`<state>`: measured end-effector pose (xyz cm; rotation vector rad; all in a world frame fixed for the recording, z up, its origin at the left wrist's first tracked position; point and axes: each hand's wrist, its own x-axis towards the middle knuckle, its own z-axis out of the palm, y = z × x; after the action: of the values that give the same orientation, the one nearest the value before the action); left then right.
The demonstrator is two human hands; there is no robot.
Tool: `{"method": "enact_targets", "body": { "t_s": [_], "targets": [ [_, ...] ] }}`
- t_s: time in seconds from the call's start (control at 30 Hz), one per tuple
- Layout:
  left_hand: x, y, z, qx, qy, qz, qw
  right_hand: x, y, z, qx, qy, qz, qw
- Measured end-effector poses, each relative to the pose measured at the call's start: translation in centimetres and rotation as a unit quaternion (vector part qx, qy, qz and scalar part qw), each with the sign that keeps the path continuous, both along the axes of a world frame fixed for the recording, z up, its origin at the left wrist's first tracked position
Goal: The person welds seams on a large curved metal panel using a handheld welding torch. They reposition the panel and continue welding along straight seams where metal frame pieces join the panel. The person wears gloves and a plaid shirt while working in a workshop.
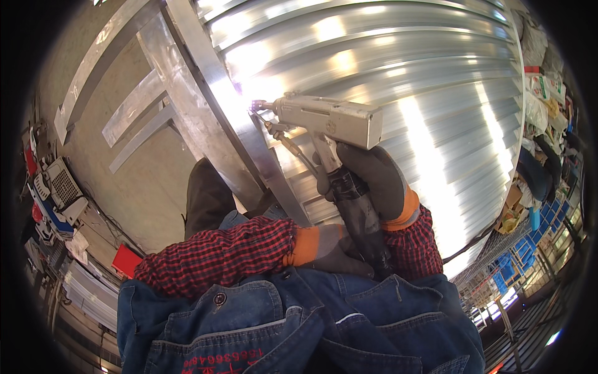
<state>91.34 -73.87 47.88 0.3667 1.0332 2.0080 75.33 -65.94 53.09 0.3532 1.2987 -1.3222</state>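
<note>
My right hand, in a dark grey glove with an orange cuff, is closed round the grip of a welding gun. The gun's nozzle points left at a long metal bar, with a glaring white-violet light at its tip. A thin feed tube runs below the nozzle. Lower down, my left hand, gloved alike, is closed against the thick black-wrapped cable hanging from the grip; part of its fingers is hidden. The bar borders a shiny ribbed metal panel filling the upper right.
Flat metal strips stick out left of the bar, above a grey concrete floor. A perforated machine and a red box are at far left. Bags and blue crates lie beyond the panel's right edge.
</note>
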Motion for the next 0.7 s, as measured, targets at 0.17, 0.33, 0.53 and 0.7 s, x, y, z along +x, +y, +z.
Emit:
{"method": "enact_targets", "body": {
  "t_s": [0.17,0.33,0.53,0.7],
  "targets": [
    [0.7,1.5,-0.5,0.013,0.009,0.013,1.000,0.0,0.8,-0.2,-0.012,0.001,0.014,1.000],
    [0.9,0.7,0.1,0.009,-0.022,0.003,1.000,0.2,1.1,-0.1,-0.004,0.039,0.021,0.999],
    [-0.8,-0.6,0.8,-0.014,-0.012,0.007,1.000,-0.5,0.4,1.0,-0.017,0.063,-0.014,0.998],
    [-1.7,-3.4,1.1,-0.001,-0.066,0.051,0.996,-2.0,-1.8,0.6,-0.046,0.086,0.010,0.995]
  ]
}}
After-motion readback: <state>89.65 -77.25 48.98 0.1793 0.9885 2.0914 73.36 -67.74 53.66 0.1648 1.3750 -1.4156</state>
